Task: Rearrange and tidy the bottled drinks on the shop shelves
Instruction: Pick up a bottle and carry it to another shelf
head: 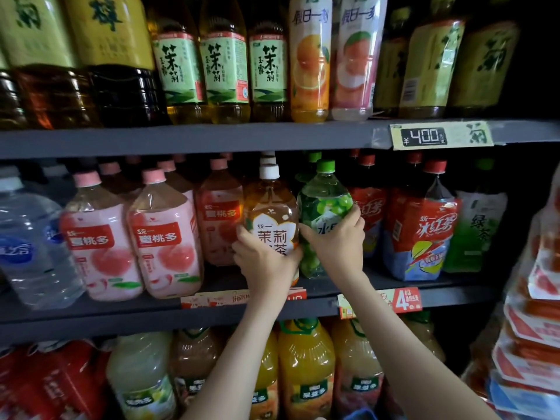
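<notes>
On the middle shelf (151, 310) stands an amber jasmine-tea bottle (271, 207) with a white cap and a white flower label. My left hand (263, 259) grips its lower body, fingers wrapped round the front. Right beside it, touching, is a green-capped bottle (322, 201) with green fruit on the label. My right hand (336, 241) grips that one round its middle. Both bottles stand upright near the shelf's front edge.
Pink peach-drink bottles (165, 237) and a large water jug (27, 237) stand to the left, red iced-tea bottles (424, 225) to the right. Tea and juice bottles fill the top shelf (212, 137), orange juice (306, 365) the lower one. Packaged goods (533, 313) hang at the far right.
</notes>
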`<state>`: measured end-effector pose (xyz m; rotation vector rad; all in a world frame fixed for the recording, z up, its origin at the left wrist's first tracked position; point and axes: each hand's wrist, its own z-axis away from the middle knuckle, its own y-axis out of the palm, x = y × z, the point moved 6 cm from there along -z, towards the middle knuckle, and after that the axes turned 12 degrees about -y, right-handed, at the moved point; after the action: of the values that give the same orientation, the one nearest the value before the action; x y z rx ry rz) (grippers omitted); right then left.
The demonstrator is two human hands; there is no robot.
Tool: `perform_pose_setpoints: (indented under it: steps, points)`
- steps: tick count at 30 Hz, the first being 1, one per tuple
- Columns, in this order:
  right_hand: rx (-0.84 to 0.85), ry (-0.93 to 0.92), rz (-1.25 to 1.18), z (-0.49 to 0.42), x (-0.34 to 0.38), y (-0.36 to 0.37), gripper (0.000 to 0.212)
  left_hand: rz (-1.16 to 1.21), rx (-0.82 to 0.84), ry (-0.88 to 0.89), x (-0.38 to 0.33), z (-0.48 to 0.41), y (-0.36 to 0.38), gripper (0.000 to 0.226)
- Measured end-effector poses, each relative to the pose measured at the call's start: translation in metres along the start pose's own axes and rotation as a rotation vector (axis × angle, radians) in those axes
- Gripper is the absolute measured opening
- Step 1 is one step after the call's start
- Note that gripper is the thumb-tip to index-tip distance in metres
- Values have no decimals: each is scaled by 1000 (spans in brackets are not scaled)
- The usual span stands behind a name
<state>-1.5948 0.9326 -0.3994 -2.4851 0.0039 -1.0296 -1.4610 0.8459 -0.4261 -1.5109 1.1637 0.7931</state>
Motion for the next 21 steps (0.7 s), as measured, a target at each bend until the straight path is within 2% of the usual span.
perform_pose_setpoints:
  steps: [6,14,16,18,21]
  points:
    - [14,9,-26,3,-3,0,117,-17,25,2,-1,1,2,120]
    - [86,-96,36,8,-2,5,114,-18,48,82,5,-6,7,130]
    - [128,-95,39,7,-4,3,110,-77,-34,178,4,1,6,134]
    - [123,-123,89,9,-12,-11,100,-237,-175,345,-3,15,5,133]
    - [-153,-174,203,12,-36,-60,83,-431,-253,691,-30,42,18,130]
